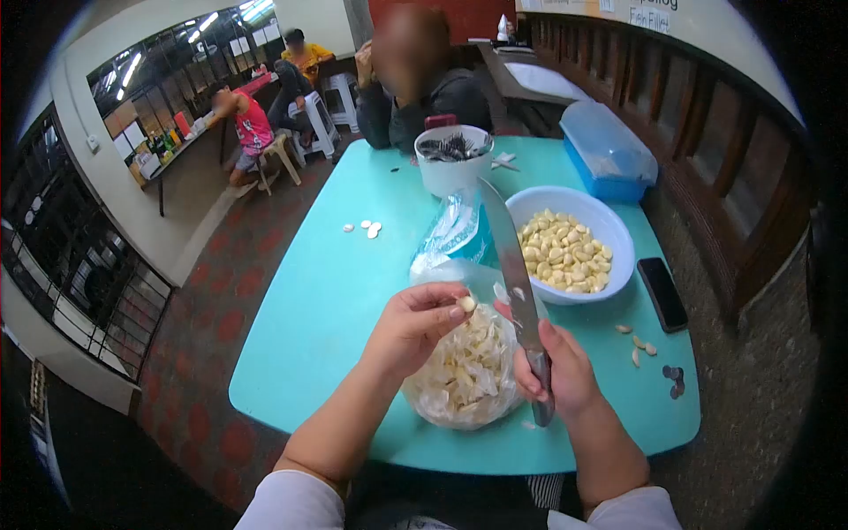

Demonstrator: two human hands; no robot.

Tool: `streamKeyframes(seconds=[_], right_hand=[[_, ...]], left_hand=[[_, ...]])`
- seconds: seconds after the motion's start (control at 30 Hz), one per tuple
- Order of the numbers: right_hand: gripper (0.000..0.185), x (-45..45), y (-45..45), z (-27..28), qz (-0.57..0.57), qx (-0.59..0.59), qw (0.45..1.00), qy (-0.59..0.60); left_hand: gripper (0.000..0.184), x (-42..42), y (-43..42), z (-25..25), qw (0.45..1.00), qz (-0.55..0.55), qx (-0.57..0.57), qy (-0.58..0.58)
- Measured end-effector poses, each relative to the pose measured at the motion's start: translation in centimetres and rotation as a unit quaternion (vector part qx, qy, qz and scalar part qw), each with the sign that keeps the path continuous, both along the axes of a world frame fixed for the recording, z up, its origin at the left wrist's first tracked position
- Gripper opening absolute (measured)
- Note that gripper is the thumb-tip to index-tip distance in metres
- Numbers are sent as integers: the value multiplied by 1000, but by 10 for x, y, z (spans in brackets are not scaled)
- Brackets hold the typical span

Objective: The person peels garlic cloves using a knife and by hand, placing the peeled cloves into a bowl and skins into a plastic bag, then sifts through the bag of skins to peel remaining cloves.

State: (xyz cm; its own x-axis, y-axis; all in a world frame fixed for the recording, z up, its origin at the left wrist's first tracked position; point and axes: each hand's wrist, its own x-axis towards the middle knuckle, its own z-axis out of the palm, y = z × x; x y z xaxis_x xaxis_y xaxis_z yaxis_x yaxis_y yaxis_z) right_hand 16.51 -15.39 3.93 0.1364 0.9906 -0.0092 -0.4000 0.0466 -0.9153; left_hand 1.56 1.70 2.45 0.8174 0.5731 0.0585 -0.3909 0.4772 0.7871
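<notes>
My left hand pinches a pale garlic clove between thumb and fingertips, above a plastic bag. In my right hand is a large kitchen knife, its handle gripped and its broad blade pointing up and away from me. Below both hands sits the clear plastic bag, full of garlic cloves and papery skins. A light-blue bowl behind the knife holds many peeled cloves. A few loose cloves lie on the table right of my right hand.
The turquoise table bears a phone, dark coins, pale coins, a white-and-teal plastic pack, a white tub with dark contents and a blue lidded box. Across sits a person; others sit farther back.
</notes>
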Motion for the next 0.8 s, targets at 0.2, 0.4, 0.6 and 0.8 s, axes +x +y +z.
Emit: streamKeyframes(seconds=[0.2,0.4,0.6,0.8], right_hand=[[56,0,1,-1,11,-12,999,-35],[57,-1,0,2,23,-23,997,-74],[55,-15,0,11,14,-6,989,-147],[56,-20,0,4,-23,24,983,-179]], left_hand=[[22,3,1,-6,1000,0,13,2],[22,8,-6,-5,999,-6,45,18],[23,7,-12,-3,997,-8,72,38],[21,5,-16,0,998,-44,37,36]])
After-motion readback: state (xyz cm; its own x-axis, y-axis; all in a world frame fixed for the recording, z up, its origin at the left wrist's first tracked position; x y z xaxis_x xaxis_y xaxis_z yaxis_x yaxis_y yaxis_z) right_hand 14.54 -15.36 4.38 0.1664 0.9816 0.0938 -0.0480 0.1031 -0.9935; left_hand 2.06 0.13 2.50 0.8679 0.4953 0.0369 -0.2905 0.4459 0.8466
